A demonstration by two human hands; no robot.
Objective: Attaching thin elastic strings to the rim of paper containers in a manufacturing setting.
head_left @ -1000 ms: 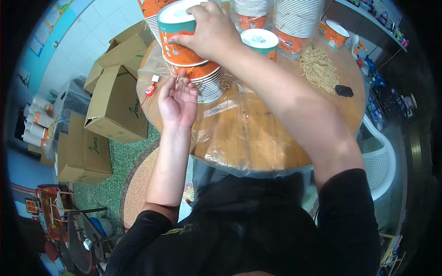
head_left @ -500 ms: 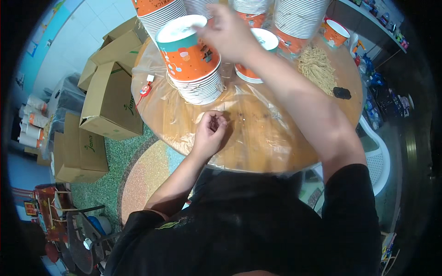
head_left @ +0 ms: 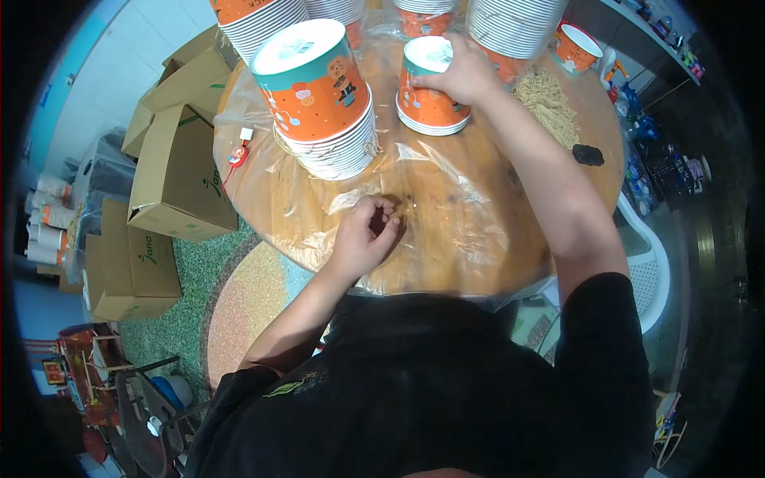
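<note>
My right hand [head_left: 456,73] rests on the rim of a small orange and teal paper cup [head_left: 427,89] that stands upside down on a short stack of cups at the far middle of the round wooden table [head_left: 446,239]. To its left rises a taller stack of the same cups [head_left: 319,95]. My left hand [head_left: 368,237] lies near the table's front edge on the clear plastic sheet [head_left: 446,183], fingers curled in; whether they pinch anything small I cannot tell.
More white-rimmed cup stacks [head_left: 514,28] line the table's far side. A pile of thin wooden sticks [head_left: 546,99] and a small black object [head_left: 588,154] lie at the right. Cardboard boxes [head_left: 179,171] stand on the floor at left, a white plastic chair [head_left: 649,271] at right.
My right hand left the tall stack and came down on the smaller cup to the right. My left hand drew back from the stack toward the front edge and curled up.
</note>
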